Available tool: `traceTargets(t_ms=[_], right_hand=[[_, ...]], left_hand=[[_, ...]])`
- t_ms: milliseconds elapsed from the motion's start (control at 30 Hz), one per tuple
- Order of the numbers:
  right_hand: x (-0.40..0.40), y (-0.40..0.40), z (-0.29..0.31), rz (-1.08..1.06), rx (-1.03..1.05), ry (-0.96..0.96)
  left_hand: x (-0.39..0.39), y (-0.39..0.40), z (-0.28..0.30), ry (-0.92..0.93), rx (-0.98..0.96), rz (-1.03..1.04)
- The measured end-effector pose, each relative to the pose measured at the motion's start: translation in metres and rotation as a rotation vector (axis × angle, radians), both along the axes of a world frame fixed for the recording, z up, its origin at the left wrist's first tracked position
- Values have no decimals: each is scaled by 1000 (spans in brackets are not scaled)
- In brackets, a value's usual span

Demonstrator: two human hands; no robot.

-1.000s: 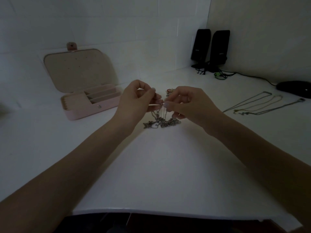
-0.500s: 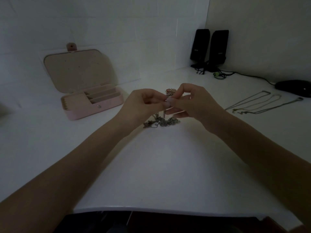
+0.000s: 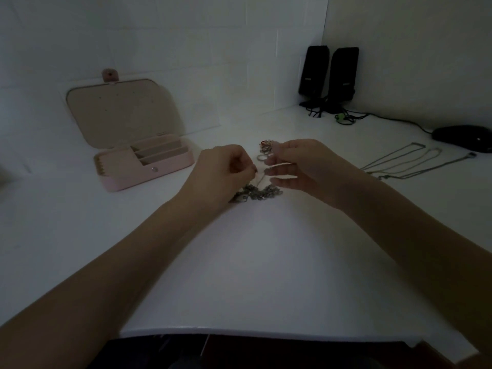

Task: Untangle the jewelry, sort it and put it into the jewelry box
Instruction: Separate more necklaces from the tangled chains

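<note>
A tangle of silver chains (image 3: 257, 194) lies on the white table in the middle of the view. My left hand (image 3: 222, 173) has its fingers curled and pinches a thin chain strand that rises from the tangle. My right hand (image 3: 300, 166) hovers just right of it, fingers stretched out towards the left hand, blurred, holding nothing I can make out. A small heap of rings (image 3: 266, 149) lies just behind my fingers. The pink jewelry box (image 3: 149, 166) stands open at the back left, its lid leaning on the wall.
Three straightened necklaces (image 3: 399, 165) lie side by side on the right. A black mouse (image 3: 463, 137) sits at the far right; two black speakers (image 3: 330, 75) with cables stand in the back corner. The table's front edge (image 3: 266, 332) is near me.
My hands, pinched close together on the chain above the tangle, have drawn apart. The right hand's fingers have straightened and let go; the left hand sank towards the tangle.
</note>
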State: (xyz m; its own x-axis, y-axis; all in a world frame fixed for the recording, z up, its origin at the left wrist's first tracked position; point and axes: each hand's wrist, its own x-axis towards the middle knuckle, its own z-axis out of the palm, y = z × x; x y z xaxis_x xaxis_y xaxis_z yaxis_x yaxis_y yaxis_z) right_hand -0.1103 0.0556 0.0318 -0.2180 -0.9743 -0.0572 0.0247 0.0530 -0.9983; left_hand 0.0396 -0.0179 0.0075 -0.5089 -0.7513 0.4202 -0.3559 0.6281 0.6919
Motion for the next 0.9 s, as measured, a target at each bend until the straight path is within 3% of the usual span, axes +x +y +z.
traceTargets(t_ms=[67,133,233,300,900], right_hand=[[-1,0,3,-6,-48,-96],[-3,0,4,-33,-108,-63],[-5,1,0,-41,-134,264],[-2,1,-4,6,-99,380],[-2,-3,-4,-44,-147,389]], left_hand=[[1,0,1,57,81,-11],[1,0,4,186,252,-28],[-2,3,9,276,365,-64],[-2,5,11,292,368,-76],[-4,9,13,310,442,-106]])
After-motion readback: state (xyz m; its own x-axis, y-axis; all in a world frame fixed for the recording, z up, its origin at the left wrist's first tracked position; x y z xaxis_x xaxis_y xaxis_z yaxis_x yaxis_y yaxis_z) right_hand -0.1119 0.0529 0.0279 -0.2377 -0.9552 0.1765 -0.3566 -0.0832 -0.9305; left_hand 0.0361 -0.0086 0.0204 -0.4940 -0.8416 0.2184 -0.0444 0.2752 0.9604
